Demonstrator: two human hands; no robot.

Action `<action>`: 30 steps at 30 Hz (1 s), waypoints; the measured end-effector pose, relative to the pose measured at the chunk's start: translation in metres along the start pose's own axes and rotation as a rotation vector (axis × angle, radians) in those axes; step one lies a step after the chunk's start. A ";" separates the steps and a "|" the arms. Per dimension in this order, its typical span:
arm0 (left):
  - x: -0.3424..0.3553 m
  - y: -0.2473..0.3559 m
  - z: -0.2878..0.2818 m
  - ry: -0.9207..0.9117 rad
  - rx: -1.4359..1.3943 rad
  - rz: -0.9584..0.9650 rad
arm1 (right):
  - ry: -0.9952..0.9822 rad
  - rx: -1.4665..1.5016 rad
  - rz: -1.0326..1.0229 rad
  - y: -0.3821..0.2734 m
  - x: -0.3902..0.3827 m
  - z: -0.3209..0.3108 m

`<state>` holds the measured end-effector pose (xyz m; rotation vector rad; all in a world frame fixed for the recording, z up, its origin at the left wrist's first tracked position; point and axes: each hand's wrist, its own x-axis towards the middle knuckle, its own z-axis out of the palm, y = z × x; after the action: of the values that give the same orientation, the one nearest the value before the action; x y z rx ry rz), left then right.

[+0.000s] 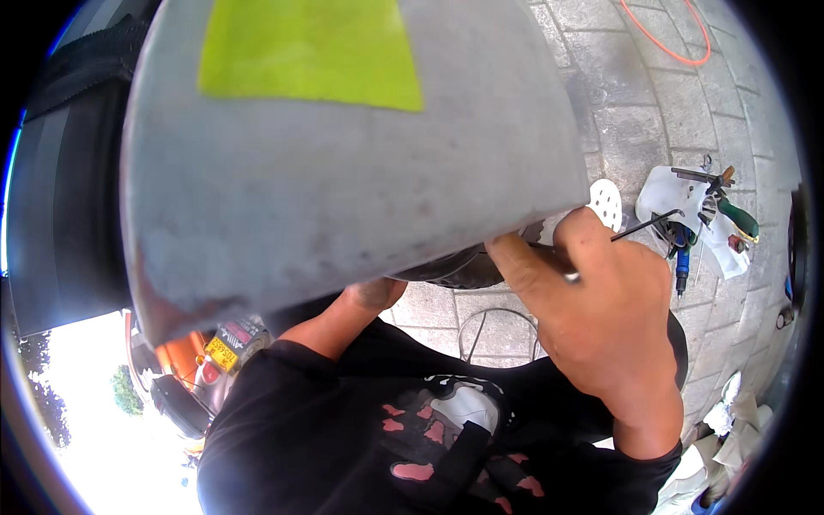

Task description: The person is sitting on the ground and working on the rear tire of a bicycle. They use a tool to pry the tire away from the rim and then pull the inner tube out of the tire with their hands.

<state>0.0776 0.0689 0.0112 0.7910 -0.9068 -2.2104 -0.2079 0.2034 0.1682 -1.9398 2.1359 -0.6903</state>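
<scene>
A large grey panel [360,189] with a yellow-green patch [309,51] spans the upper view and covers much of what lies beneath. Below its lower edge shows part of a black tire [455,268]. My right hand [592,292] is closed around a thin dark metal rod [639,227] with a bent end, which sticks out to the right past the knuckles. Its fingertips reach the panel's lower right corner, beside the tire. My left hand [378,293] is at the tire's left side; its fingers are hidden under the panel.
On the paving to the right, a white sheet [665,193] bears several tools, among them a green-handled one [738,219] and a blue one [682,270]. A white perforated shoe [606,204] is nearby. An orange hose [665,53] curves at top right. An orange vehicle [180,356] stands at lower left.
</scene>
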 end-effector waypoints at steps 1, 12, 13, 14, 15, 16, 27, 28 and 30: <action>-0.001 -0.001 -0.001 0.003 -0.008 -0.002 | 0.006 -0.017 0.002 -0.002 -0.001 0.002; 0.000 0.012 0.000 -0.114 0.103 -0.049 | -0.067 0.209 0.192 -0.011 -0.002 -0.002; 0.001 0.012 -0.001 -0.134 0.091 -0.043 | -0.074 0.209 0.189 -0.011 -0.002 -0.002; 0.002 0.012 -0.001 -0.153 0.078 -0.037 | -0.081 0.210 0.186 -0.011 -0.002 -0.001; 0.001 0.011 0.000 -0.135 0.110 -0.019 | -0.099 0.202 0.179 -0.010 -0.002 -0.002; -0.001 0.009 0.002 -0.118 0.141 -0.001 | -0.111 0.201 0.178 -0.009 -0.003 -0.001; 0.002 0.010 0.013 -0.090 0.150 -0.001 | -0.178 0.228 0.122 -0.002 0.003 0.009; 0.001 0.010 0.014 -0.093 0.165 0.006 | -0.182 0.231 0.121 -0.002 0.003 0.010; 0.001 0.007 0.019 -0.053 0.262 0.017 | -0.182 0.233 0.125 -0.001 0.003 0.013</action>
<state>0.0660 0.0715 0.0273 0.8422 -1.2432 -2.1328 -0.2020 0.1975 0.1577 -1.6659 1.9520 -0.6772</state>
